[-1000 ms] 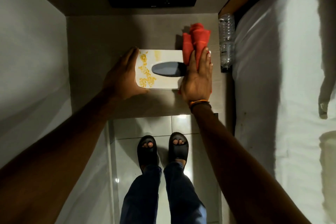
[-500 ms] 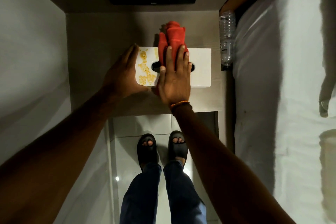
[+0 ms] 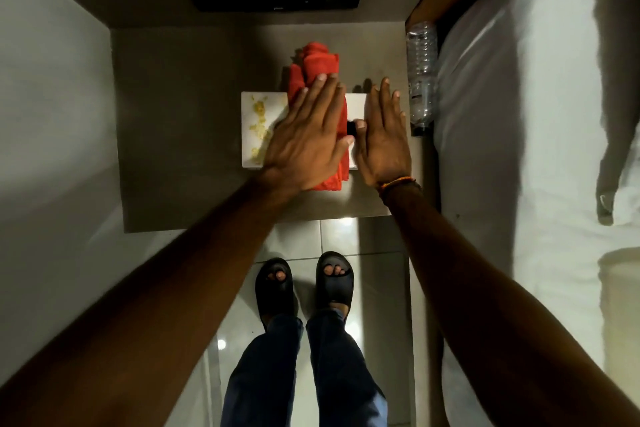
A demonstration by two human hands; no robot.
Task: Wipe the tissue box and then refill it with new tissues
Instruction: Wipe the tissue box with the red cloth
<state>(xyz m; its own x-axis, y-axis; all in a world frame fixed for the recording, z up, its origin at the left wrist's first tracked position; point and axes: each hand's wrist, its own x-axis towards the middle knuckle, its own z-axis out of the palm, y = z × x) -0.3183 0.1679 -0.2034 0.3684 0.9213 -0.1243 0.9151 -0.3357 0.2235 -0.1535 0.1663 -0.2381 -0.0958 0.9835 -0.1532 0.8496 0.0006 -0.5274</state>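
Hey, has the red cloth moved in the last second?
Yes. The cloth slid left along the box, away from the bottle, toward the yellow stains; the left hand now presses it.

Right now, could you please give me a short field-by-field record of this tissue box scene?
left hand: flat, fingers straight, pressing the red cloth onto the tissue box
right hand: flat on the box's right end, holding nothing
box top: yellow stains on its left part, not yet wiped
slot: mostly covered; a dark sliver shows between the hands
nearby: clear plastic bottle lying at the table's right edge, beside the white bed
refill: no new tissues in view
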